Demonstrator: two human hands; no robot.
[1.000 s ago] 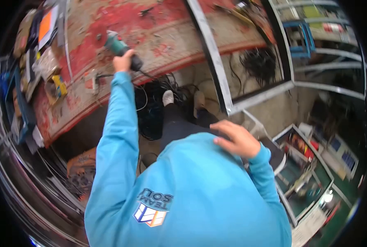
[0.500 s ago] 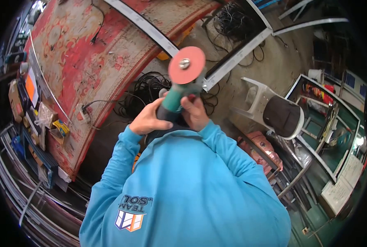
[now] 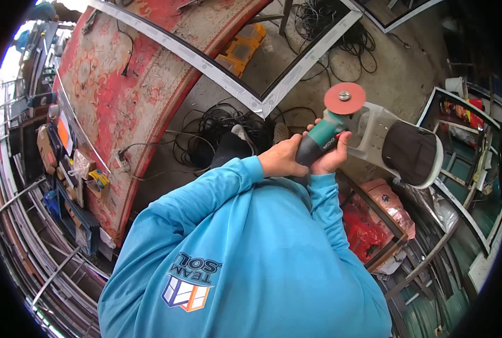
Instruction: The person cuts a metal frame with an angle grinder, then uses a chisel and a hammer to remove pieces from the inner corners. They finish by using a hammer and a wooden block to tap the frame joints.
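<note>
A green and black angle grinder (image 3: 320,135) is held in front of my chest, its head toward the upper right. On that head sits a red disc (image 3: 344,98) with a metal nut at its centre, facing up. My left hand (image 3: 283,156) is wrapped round the dark rear part of the body. From the right side, my right hand (image 3: 331,156) grips the body, with fingers partly hidden under it. Up and left of the disc, the corner of a white-taped frame (image 3: 263,105) points toward me and touches neither hand.
A patterned red carpet (image 3: 96,70) covers a surface at left. Black cables (image 3: 206,132) lie near my feet. A plastic stool (image 3: 369,132) with a dark seat pad stands right of the grinder. A yellow case (image 3: 244,49) lies beyond. Metal profiles (image 3: 23,248) are stacked at far left.
Both hands and the grinder have moved right, closer to the stool. The view has shifted, and more of the white-taped frame's corner and the yellow case now shows.
</note>
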